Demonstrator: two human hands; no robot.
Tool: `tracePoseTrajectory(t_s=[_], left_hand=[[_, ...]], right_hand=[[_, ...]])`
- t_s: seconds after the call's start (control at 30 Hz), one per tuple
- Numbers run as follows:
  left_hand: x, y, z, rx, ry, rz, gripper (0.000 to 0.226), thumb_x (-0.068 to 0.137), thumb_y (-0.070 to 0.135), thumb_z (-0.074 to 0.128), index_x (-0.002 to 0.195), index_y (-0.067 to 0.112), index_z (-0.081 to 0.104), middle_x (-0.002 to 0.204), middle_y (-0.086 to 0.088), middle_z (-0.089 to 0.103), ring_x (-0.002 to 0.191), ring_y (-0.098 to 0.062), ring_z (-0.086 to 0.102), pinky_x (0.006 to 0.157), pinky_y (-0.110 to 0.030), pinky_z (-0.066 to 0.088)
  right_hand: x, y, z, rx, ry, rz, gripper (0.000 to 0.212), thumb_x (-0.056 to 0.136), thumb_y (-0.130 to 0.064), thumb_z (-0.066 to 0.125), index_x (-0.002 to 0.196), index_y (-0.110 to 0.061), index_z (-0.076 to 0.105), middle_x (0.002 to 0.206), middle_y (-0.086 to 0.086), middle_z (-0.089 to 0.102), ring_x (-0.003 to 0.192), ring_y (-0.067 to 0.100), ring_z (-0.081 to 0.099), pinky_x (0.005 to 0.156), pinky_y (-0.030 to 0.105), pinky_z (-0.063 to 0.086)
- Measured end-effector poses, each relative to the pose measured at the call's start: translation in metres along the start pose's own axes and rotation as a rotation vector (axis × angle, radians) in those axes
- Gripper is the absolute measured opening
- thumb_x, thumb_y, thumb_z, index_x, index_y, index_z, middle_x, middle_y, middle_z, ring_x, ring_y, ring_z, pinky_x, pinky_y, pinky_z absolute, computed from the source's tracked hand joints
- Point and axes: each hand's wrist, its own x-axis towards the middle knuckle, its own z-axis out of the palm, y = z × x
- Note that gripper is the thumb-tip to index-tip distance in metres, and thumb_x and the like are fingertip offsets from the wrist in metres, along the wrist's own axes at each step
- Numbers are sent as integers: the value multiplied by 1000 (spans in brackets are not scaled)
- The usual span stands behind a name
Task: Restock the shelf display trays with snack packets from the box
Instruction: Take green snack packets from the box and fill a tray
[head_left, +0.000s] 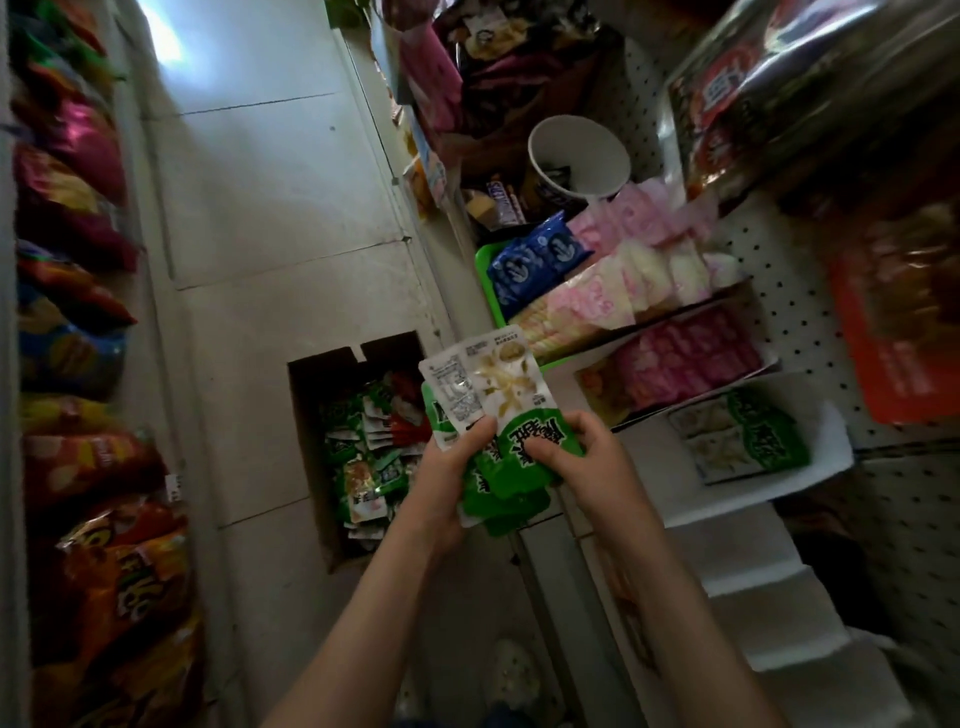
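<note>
Both hands, left hand (445, 486) and right hand (589, 467), grip snack packets (511, 387).

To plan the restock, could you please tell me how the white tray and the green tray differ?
The white tray holds only a few green packets, with bare room left; the green tray is packed with blue packets and pale pink packets. The white tray sits nearer the camera, the green tray farther along. Both hold flat snack packets.
</note>
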Motion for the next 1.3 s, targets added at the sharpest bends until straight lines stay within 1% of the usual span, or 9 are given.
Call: tracePoseTrajectory(t_s=[0.23,0.33,0.47,0.6,0.73,0.8,0.9,1.07,1.3], left_hand=[[3,-22,38,57,-15,7,52,77,18,70,128,12,56,121,-18,66,109,-39,64,89,-52,54],[8,-31,52,59,-16,2,53,81,13,70,131,11,54,119,-18,67,105,-37,66,81,-46,58],[17,-44,64,113,3,-16,51,77,14,66,127,12,55,110,-15,71,93,-30,71,66,-37,59],[30,-49,71,215,42,-37,38,85,8,66,122,12,57,102,-12,74,86,-28,72,63,-35,59],[34,-60,79,231,56,-49,34,86,5,64,119,10,58,96,-11,75,80,-25,73,57,-31,57],[33,-69,81,239,47,-50,32,87,6,64,118,13,59,96,-9,75,82,-25,73,59,-31,58],[30,-83,81,231,37,-77,29,86,6,65,112,18,59,93,-7,76,81,-25,73,58,-31,58],[28,-99,75,234,42,-117,26,85,8,68,106,21,60,88,-4,76,79,-24,74,61,-33,58],[32,-100,75,246,2,-93,33,85,10,68,115,20,60,99,-6,75,89,-27,72,79,-43,57]], right_hand=[[-8,14,-39,219,163,0,15,82,-13,71,94,-17,62,94,10,72,89,29,69,76,43,56],[-10,18,-51,421,278,29,14,85,-9,66,97,-15,60,90,8,71,83,24,68,74,41,55],[-9,27,-89,416,507,35,17,90,-10,62,103,-19,58,106,15,65,90,32,68,73,50,57],[-4,28,-140,84,580,30,24,96,-9,53,119,-14,48,110,15,59,74,31,69,45,32,56],[15,35,-179,-303,530,90,36,93,-2,55,129,-3,47,123,21,55,71,14,60,43,15,49],[28,33,-187,-496,513,136,44,93,-4,56,136,-2,45,128,19,54,79,18,61,49,11,48],[48,33,-194,-688,472,182,44,95,-8,56,137,-3,44,132,18,53,113,33,55,81,29,49],[74,44,-187,-781,519,196,36,98,-1,40,132,-9,48,118,19,60,96,32,56,68,35,42],[84,54,-182,-696,652,249,38,94,5,41,132,-2,43,128,23,53,114,39,54,88,45,48]])
